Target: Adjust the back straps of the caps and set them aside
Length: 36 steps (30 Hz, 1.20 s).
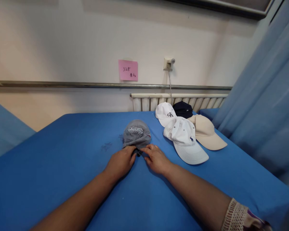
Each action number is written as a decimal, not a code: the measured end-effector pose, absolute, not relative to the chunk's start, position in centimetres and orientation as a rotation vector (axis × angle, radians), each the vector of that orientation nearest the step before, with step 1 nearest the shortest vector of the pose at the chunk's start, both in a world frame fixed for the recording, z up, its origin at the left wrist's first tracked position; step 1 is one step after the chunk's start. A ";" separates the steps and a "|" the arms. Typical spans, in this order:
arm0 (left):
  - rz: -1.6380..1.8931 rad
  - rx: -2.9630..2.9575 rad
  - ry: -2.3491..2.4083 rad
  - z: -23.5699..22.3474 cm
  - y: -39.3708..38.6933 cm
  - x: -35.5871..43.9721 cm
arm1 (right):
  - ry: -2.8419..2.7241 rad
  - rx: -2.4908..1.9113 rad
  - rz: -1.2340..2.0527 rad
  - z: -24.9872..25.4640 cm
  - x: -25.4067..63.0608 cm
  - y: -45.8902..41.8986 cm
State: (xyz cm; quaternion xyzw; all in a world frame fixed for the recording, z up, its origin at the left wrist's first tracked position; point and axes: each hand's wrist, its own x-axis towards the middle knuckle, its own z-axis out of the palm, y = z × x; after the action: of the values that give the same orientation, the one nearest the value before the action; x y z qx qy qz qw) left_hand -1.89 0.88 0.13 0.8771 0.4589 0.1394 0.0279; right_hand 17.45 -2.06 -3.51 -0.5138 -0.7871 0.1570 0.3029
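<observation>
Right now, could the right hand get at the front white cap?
Likely yes: only bare blue sheet lies between the right hand, touching the gray cap, and the front white cap.

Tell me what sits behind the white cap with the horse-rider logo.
Behind that front cap lie the white CK cap, the navy cap and, partly to the side, the beige cap. The front cap hides the beige cap's lower left part.
</observation>
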 end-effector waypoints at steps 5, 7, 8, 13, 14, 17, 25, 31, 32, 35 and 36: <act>0.372 2.601 1.512 -0.2 1.1 -1.6 | -2.063 -1.365 0.425 -3.5 17.3 -1.9; 0.377 2.567 1.498 -0.4 1.1 -1.3 | -2.066 -1.330 0.444 -3.5 17.2 -1.9; 0.373 2.551 1.483 -0.5 1.1 -1.1 | -2.065 -1.305 0.458 -3.6 17.2 -1.9; 0.442 2.509 1.342 -0.4 1.1 -0.8 | -2.010 -1.189 0.498 -4.0 17.1 -1.7; 0.495 2.495 1.296 -0.2 1.1 -0.9 | -1.989 -1.166 0.500 -3.9 17.0 -1.7; 0.667 2.409 1.144 0.5 1.0 -1.3 | -1.915 -1.081 0.483 -3.5 17.0 -2.0; 0.830 2.140 0.987 2.3 -0.1 -1.1 | -1.843 -0.876 0.374 -2.0 17.0 -2.8; 0.890 1.743 1.088 2.0 -0.4 -0.9 | -1.506 -0.946 0.573 -3.3 17.1 -1.4; 0.900 1.688 1.093 2.0 -0.4 -0.9 | -1.431 -0.964 0.628 -3.5 17.1 -1.1; 0.916 1.593 1.066 2.1 -0.3 -0.8 | -1.307 -0.977 0.751 -3.8 17.0 -0.8; 0.916 1.577 1.058 2.1 -0.2 -0.8 | -1.305 -0.969 0.769 -3.9 17.0 -0.8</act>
State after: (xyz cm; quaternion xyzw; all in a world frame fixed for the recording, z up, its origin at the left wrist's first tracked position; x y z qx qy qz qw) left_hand -0.81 -0.24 2.12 0.6502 0.4363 0.3779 0.4940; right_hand 17.01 -0.80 -3.86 -0.4218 -0.5681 0.3348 0.6223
